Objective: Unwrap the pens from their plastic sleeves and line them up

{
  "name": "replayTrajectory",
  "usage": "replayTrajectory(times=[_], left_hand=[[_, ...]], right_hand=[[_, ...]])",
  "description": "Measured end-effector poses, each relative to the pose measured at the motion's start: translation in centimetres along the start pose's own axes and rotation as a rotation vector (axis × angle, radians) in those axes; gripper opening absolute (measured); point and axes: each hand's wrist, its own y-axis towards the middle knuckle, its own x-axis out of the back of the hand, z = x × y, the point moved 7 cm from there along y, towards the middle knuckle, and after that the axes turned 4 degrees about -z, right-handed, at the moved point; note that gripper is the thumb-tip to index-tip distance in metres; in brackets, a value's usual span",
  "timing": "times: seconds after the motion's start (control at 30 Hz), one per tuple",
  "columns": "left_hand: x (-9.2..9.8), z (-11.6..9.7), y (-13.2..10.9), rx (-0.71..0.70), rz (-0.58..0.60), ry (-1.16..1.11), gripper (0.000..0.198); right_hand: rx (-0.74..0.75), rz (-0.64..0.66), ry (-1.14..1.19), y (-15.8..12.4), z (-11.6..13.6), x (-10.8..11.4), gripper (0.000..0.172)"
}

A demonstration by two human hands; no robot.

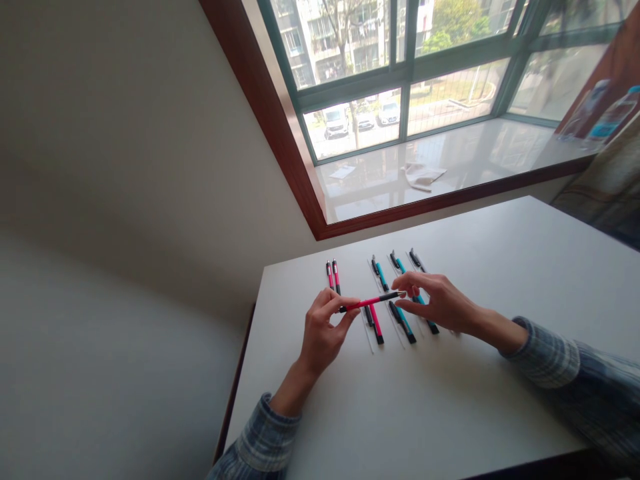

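1. Holding steady right now, a pink-and-black pen (pixel 371 303) lies crosswise in the air above a white table (pixel 465 233), spanning the gap between both hands.
2. The left hand (pixel 323 337) is closed in a pinch, thumb and fingers gripping the pen's pink end.
3. The right hand (pixel 440 303) is half curled, its index fingertip (pixel 400 278) at the pen's black end; I can't tell from here whether that's a firm grip or only a touch.
4. This is two-handed work on a single pen, and any move from here calls for care, since the pen sits just above the others.
5. Laid out below are two pink pens (pixel 333 275) above the hands, another pink pen (pixel 376 325), and several teal pens (pixel 403 321), with thin clear strips (pixel 367 333) beside some.
6. The right hand covers part of the teal pens, and the far-right pen (pixel 415 259) is mostly cut off, its colour hard to make out.
7. Beyond, a folded cloth (pixel 423 175) sits on the window ledge.
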Motion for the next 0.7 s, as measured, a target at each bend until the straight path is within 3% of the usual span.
replayTrajectory(times=[0.13,0.37,0.7], left_hand=[[-0.02,-0.05,0.04,-0.015,0.0,0.021,0.012],[-0.07,0.09,0.03,-0.006,0.018,0.028,0.013],[-0.27,-0.3,0.07,-0.028,0.053,0.033,0.01]], right_hand=[[0.033,0.005,0.016,0.09,0.22,-0.01,0.01],[-0.021,0.052,0.026,0.05,0.1,-0.34,0.014],[-0.083,0.148,-0.04,0.15,0.42,-0.93,0.035]])
